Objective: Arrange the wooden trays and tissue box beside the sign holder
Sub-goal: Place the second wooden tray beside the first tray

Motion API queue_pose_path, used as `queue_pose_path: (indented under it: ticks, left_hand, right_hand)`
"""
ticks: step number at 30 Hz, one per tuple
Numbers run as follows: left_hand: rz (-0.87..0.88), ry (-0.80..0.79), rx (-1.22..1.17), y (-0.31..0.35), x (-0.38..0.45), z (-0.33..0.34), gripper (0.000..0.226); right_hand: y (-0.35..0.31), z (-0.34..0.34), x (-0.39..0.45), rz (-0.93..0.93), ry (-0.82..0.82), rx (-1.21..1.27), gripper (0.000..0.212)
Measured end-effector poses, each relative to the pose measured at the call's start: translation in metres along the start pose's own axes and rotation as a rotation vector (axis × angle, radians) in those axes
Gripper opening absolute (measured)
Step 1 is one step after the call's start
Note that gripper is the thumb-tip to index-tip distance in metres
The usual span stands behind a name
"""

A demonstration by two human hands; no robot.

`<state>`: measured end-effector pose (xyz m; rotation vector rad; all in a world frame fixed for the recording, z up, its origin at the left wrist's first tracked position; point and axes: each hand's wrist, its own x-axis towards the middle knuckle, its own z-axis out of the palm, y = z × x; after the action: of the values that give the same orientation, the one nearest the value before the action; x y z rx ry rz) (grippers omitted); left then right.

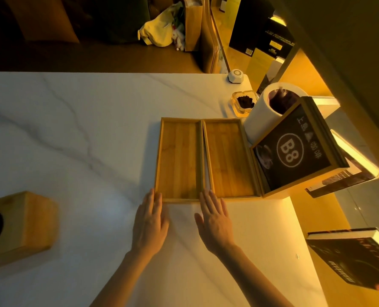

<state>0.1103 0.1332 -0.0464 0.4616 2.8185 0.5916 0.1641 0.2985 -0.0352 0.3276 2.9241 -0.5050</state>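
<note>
Tissue box point(18, 227), wooden, sits alone at 9 o'clock on the table point(73, 129), well apart from the trays, its round opening turned sideways. Judged rigid and light; best taken by two opposite flat faces, as the smooth wood may slip on the marble-look top.

Left hand point(149, 222) and right hand point(215, 220) lie flat at 6 o'clock, fingers point(208, 198) extended and loosely spread, clamped on nothing; tips touch the near rims of the trays.

Left tray point(179, 160) and right tray point(227, 158) lie side by side, long edges touching, both shallow. Judged stiff and light, sliding readily; push at a rim or lift by the short ends.

Sign holder point(294, 149) stands at 2 o'clock, tilted, touching the right tray's far side
</note>
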Motion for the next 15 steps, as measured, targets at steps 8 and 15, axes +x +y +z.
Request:
queue_pose_path:
  ticks: [8, 15]
  left_hand:
    - [0.062, -0.069, 0.031, -0.003, -0.004, 0.006, 0.065]
    - [0.076, -0.087, 0.015, 0.003, -0.008, 0.013, 0.068]
  right_hand:
    - [0.015, 0.01, -0.004, -0.019, 0.001, -0.077, 0.055]
    - [0.023, 0.01, -0.009, 0.01, -0.024, -0.062, 0.057]
